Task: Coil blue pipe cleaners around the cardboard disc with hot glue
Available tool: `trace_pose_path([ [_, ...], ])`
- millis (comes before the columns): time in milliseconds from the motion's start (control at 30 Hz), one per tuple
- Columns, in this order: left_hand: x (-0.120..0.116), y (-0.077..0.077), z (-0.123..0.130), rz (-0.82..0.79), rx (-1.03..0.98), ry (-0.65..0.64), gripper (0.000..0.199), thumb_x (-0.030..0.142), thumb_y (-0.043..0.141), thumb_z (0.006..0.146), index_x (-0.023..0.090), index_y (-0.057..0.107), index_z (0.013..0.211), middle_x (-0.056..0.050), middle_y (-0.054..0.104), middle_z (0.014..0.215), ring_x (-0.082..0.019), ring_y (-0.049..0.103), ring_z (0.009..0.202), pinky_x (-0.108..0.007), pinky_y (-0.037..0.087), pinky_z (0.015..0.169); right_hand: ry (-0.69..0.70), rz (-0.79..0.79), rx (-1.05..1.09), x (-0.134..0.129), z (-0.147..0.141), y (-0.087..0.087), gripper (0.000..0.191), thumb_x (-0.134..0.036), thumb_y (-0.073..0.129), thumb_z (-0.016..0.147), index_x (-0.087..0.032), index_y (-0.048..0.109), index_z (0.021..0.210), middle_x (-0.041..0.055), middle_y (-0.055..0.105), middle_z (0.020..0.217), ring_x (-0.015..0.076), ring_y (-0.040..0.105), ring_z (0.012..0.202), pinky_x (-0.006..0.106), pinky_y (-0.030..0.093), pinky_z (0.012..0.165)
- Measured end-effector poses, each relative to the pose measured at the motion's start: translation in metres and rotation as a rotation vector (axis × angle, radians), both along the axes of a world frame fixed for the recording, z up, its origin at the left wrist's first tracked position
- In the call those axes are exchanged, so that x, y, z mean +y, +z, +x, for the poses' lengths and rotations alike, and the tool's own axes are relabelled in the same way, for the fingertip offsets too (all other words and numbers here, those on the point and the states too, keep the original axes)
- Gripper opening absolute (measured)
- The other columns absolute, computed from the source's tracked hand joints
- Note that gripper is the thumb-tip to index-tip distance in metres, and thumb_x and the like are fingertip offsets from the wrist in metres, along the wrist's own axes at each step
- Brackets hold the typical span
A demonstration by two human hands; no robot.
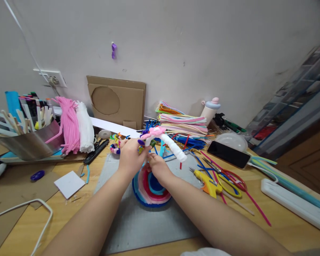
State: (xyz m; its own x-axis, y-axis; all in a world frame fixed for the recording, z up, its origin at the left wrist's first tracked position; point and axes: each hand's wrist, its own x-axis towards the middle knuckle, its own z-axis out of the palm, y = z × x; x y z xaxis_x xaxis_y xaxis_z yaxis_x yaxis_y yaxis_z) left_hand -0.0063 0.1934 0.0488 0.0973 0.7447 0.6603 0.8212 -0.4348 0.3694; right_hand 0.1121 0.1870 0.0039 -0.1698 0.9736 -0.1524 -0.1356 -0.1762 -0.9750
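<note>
My left hand is closed around the stem of a pipe-cleaner craft, its fingers pinching just below a pink fuzzy flower. A thick white fuzzy arm sticks out from the flower toward the right. My right hand is closed low on the same craft, fingertips pressed together near its base. Beneath both hands lies a round disc of coiled blue, pink, white and red fuzzy strands. Whether the stem is joined to the disc is hidden by my fingers. Small purple and green pieces show beside my left fingers.
A grey mat lies under the disc. To the right are a yellow glue gun, scissors, a phone and a white power strip. Bundled pipe cleaners and cardboard are behind; a metal holder stands left.
</note>
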Motion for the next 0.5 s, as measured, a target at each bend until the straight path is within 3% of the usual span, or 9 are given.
trace_pose_path([
  [133,-0.001,0.013,-0.006,-0.085,0.005,-0.002,0.019,0.039,0.070,0.080,0.023,0.059,0.082,-0.001,0.069,0.080,-0.025,0.065,0.083,-0.041,0.038,0.085,-0.033,-0.048,0.052,-0.012,0.013,0.008,0.033,-0.047,0.072,0.077,-0.021,0.061,0.095,-0.0020,0.066,0.070,0.0117,0.062,0.051,0.021,0.040,0.045],
  [233,-0.010,0.033,-0.017,-0.139,0.003,-0.019,0.043,0.046,0.080,0.068,0.023,0.055,0.095,-0.002,0.068,0.092,-0.026,0.065,0.089,-0.045,0.038,0.090,-0.127,-0.076,0.102,-0.026,0.028,0.022,0.037,-0.040,0.079,0.069,-0.022,0.060,0.095,-0.0015,0.068,0.080,0.0111,0.062,0.054,0.020,0.040,0.043],
  [333,-0.024,0.053,-0.028,-0.163,-0.033,-0.047,0.065,0.045,0.085,0.062,0.026,0.047,0.112,-0.002,0.065,0.105,-0.027,0.062,0.102,-0.047,0.035,0.097,-0.222,-0.068,0.164,-0.043,0.045,0.046,0.035,-0.041,0.075,0.071,-0.022,0.058,0.094,-0.0019,0.066,0.082,0.0095,0.061,0.055,0.018,0.038,0.042],
  [400,-0.033,0.064,-0.033,-0.157,-0.043,-0.077,0.066,0.043,0.083,0.066,0.028,0.043,0.117,-0.001,0.063,0.110,-0.026,0.060,0.104,-0.047,0.034,0.099,-0.235,-0.046,0.221,-0.057,0.057,0.069,0.033,-0.049,0.071,0.074,-0.020,0.058,0.084,-0.0018,0.065,0.075,0.0094,0.059,0.054,0.018,0.038,0.042],
  [500,-0.041,0.071,-0.033,-0.152,0.010,-0.096,0.048,0.041,0.078,0.073,0.028,0.050,0.110,0.000,0.063,0.108,-0.024,0.060,0.102,-0.045,0.034,0.097,0.027,-0.026,0.335,-0.077,0.072,0.106,0.051,-0.067,0.060,0.078,-0.017,0.057,0.067,0.0019,0.062,0.059,0.0105,0.054,0.045,0.020,0.035,0.039],
])
